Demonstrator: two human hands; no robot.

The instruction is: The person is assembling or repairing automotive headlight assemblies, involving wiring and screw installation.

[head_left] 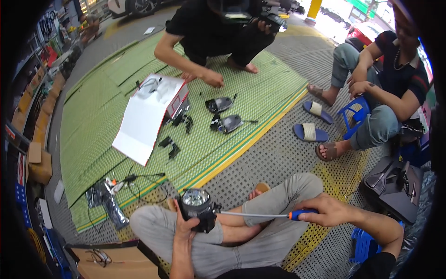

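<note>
Above my crossed legs, my left hand (185, 227) is closed around a black lamp (199, 215) with a round clear lens facing up. My right hand (332, 210) grips the blue and orange handle of a screwdriver (260, 214). Its long metal shaft points left, and the tip reaches the bracket on the lamp's right side. Whether the tip sits in a screw is too small to tell. Ahead on the green mat lie two dark mirror-shaped lamp units (219, 104) with short stalks, plus several small black brackets (171, 148).
An open white and red box (165, 93) stands on the green mat (97, 125). Cables and plastic bags (111, 204) lie left. A person (209, 42) squats ahead; another person (376, 93) sits right, near blue slippers (310, 132). Grey plastic housing (390, 188) stands right, a cardboard box (116, 262) lower left.
</note>
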